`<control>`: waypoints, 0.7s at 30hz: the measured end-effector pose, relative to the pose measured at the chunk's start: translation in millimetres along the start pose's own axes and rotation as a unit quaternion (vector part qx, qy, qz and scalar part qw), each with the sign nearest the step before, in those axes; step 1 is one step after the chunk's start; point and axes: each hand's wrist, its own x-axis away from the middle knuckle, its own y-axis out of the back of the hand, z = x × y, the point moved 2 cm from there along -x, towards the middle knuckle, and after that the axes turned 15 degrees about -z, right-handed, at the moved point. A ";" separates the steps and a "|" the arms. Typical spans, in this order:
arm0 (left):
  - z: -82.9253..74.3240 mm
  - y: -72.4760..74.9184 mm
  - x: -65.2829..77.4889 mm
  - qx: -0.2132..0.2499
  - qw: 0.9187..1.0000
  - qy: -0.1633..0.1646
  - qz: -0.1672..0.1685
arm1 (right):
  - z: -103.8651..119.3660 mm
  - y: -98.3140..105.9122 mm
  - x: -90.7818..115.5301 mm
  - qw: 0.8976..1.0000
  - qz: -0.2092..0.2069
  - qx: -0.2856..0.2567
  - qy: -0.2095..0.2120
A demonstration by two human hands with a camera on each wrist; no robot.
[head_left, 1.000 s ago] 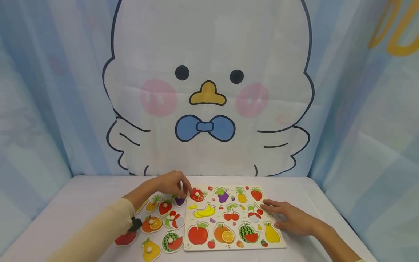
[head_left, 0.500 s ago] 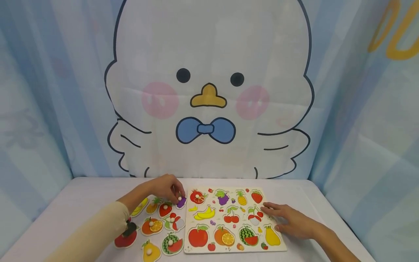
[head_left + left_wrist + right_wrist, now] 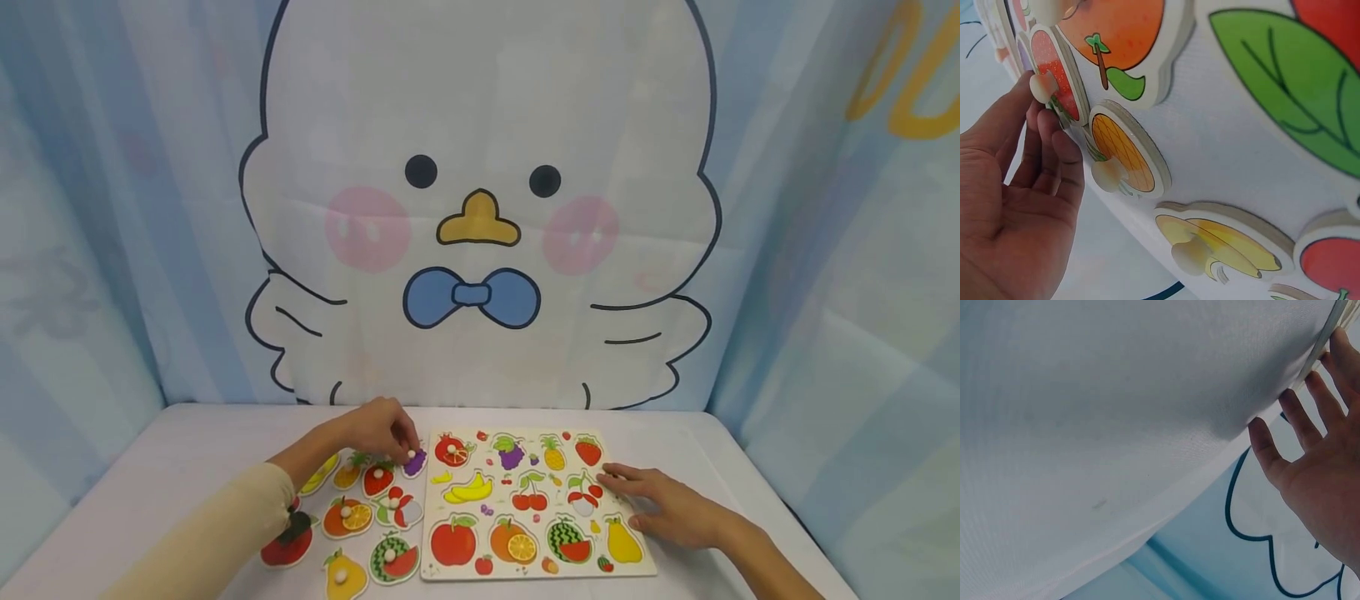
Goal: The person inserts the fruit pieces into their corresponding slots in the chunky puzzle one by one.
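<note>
One left grip (image 3: 381, 427), which I am watching remotely: it is pinching the knob (image 3: 411, 454) of a grape piece (image 3: 417, 464) that is lying on the white surface (image 3: 217, 450), just beside the puzzle board (image 3: 501, 500). One right grip (image 3: 663, 507): its fingers (image 3: 622, 472) are resting apart, touching the board's right edge. One pomegranate piece (image 3: 448, 456): sitting in the board's upper-left corner. One strawberry piece (image 3: 373, 483): lying near the left grip.

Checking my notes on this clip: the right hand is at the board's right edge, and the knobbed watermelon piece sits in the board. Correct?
Not quite: the head view shows the knobbed watermelon piece lying on the table, left of the board.
</note>
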 end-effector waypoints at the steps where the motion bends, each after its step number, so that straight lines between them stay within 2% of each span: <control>1: 0.0 0.1 0.0 -0.001 1.000 -0.001 0.000 | 0.1 0.0 0.2 1.000 0.001 -0.001 -0.003; 11: -3.5 9.9 -6.9 -0.022 0.999 -0.044 0.001 | 0.1 -1.0 0.8 1.000 -0.003 0.002 0.003; 21: -23.2 10.7 -17.4 -0.047 0.997 -0.054 0.013 | -2.7 -1.0 1.0 1.000 0.002 -0.003 -0.001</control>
